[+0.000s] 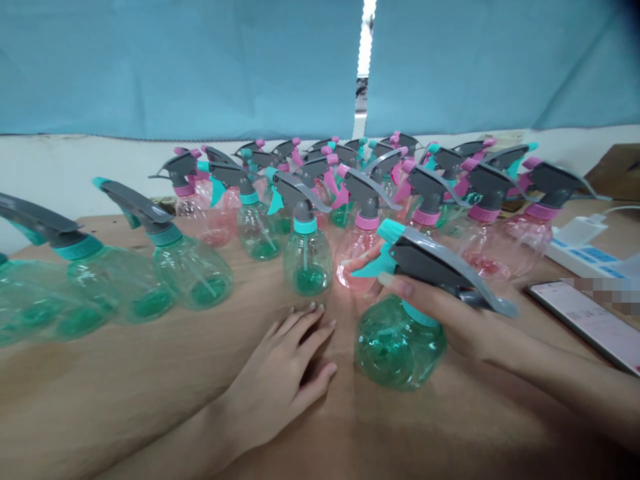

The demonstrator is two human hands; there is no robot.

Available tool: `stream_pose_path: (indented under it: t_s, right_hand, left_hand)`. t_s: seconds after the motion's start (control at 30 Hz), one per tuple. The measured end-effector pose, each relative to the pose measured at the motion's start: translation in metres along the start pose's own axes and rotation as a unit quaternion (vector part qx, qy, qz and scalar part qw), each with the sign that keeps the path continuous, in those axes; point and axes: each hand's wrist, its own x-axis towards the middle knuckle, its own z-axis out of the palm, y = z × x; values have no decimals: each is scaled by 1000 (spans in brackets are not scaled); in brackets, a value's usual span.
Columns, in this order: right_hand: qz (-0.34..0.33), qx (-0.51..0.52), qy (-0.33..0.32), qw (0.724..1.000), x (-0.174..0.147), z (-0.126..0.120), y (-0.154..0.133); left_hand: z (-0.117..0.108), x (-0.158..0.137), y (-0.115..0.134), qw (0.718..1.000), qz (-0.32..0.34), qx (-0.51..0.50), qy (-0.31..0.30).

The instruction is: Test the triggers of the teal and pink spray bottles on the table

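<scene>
Our right hand [463,323] is closed around the neck of a green spray bottle [400,350]. Our thumb is up by its turquoise trigger [373,263]. The bottle leans, and its gray top points away from us and a bit to the left. We can't tell if its bottom touches the table [175,393]. Our left hand [280,367] holds nothing. It lies palm down on the table, left of that bottle, with its fingers a little apart.

Just past our left fingers stands a small bottle with a turquoise collar [307,260]. Next to it, behind our right hand, is a pink bottle [357,247]. Many more pink and green ones crowd together behind these two. Off to the left we see a few green ones in a row, like this one [193,270].

On the right lie a phone [590,320] and a white power strip [575,250]. A brown box [617,170] sits farther back. Past everything, a blue curtain [200,67] hangs over a white wall [120,170].
</scene>
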Motion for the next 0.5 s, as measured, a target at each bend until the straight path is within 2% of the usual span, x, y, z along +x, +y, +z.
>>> stream_pose_path:
  t_s: [0.23, 0.5]
  right_hand:
    - [-2, -12, 7, 1000, 1, -1, -10]
    - [36, -49, -1, 998, 0, -3, -9]
  left_hand:
    - [0, 0, 0, 1000, 1, 3, -2]
    - [-1, 1, 0, 1000, 3, -8, 3]
